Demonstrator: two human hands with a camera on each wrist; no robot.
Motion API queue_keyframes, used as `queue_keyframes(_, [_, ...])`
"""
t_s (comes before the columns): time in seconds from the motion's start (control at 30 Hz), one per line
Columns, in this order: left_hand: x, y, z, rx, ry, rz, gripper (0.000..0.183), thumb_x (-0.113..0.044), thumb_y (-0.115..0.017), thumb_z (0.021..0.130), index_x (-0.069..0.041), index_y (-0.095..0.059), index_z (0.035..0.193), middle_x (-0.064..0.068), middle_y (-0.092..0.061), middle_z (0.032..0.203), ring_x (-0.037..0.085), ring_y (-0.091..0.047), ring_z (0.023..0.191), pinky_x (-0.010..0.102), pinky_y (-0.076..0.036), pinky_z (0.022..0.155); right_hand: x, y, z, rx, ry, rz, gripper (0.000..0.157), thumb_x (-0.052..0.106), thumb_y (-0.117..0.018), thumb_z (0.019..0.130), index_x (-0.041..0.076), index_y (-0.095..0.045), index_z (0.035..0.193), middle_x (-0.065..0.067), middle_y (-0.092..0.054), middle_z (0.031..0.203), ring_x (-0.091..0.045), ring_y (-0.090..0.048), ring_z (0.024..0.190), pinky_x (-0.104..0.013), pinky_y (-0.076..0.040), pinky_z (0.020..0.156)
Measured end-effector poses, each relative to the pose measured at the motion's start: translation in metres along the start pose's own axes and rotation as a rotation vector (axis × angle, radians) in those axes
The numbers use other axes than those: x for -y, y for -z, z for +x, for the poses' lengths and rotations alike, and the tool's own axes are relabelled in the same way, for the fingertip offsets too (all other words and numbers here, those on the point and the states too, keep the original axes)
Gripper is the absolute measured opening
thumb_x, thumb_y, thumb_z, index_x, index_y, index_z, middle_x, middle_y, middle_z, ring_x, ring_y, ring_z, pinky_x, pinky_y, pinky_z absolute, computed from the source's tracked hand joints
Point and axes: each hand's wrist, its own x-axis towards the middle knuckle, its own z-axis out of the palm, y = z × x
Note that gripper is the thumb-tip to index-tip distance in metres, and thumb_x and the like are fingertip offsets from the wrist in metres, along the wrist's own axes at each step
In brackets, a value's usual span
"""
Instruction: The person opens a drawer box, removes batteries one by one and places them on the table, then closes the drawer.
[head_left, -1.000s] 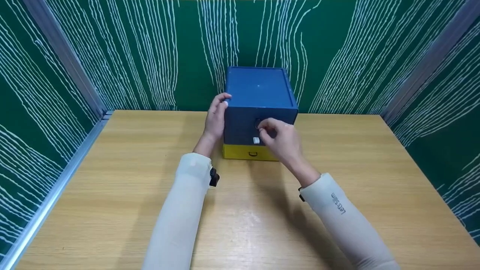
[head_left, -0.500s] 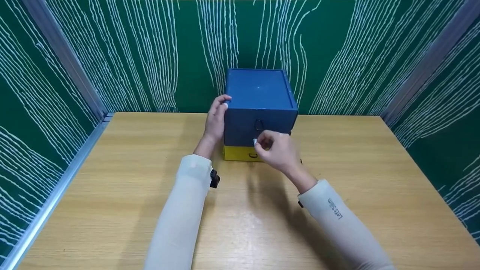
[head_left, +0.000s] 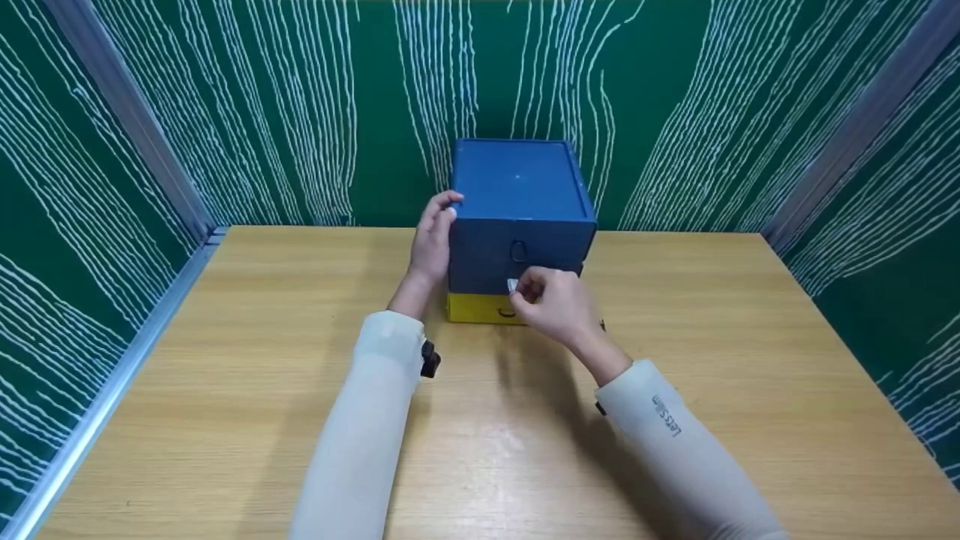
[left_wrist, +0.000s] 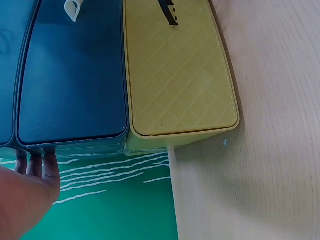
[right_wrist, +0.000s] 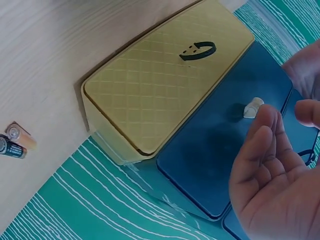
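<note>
A stack of small drawers stands at the table's far edge, with blue drawers [head_left: 480,244] above a yellow drawer [head_left: 472,307]. On the lower blue drawer front is a white loop pull [right_wrist: 252,108]. My right hand [head_left: 559,304] is at this pull, the index fingertip right beside it, fingers bent and thumb spread apart in the right wrist view. My left hand [head_left: 431,240] rests along the stack's left side, fingertips [left_wrist: 50,165] against the blue side wall. The drawers are closed. A dark loop pull [head_left: 518,250] marks the top front; another black pull [right_wrist: 199,51] is on the yellow front.
Two batteries [right_wrist: 19,134] lie on the table right of the stack, mostly hidden by my right hand in the head view. The wooden table [head_left: 262,360] is bounded by green walls [head_left: 390,112] with white wavy lines, close behind the stack.
My right hand has moved down from the dark top pull to the white pull below it. The left hand stays against the stack.
</note>
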Motion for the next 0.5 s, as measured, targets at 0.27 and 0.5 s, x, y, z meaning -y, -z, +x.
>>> queue_keyframes(0.27, [-0.0008,0.0001,-0.0002,0.001,-0.001,-0.014,0.03,-0.013,-0.027,0.093,-0.006,-0.044,0.117,0.005,-0.04,0.128,0.016,-0.035,0.116,0.033,-0.025,0.102,-0.0008,-0.0022,0.0005,0.015,-0.052,-0.002,0.015,0.035,-0.058,0.076,0.021,-0.059,0.073,0.007,-0.058,0.066,-0.012,-0.051,0.059,-0.025,-0.042,0.05])
queue_keyframes(0.5, [-0.0002,-0.0001,-0.0006,-0.003,-0.001,-0.016,0.03,-0.014,-0.027,0.092,-0.007,-0.044,0.117,0.005,-0.04,0.129,0.015,-0.034,0.118,0.033,-0.024,0.103,-0.0023,-0.0061,0.002,0.011,-0.079,-0.058,0.017,0.038,-0.057,0.076,0.022,-0.058,0.07,0.007,-0.055,0.062,-0.012,-0.05,0.056,-0.026,-0.04,0.047])
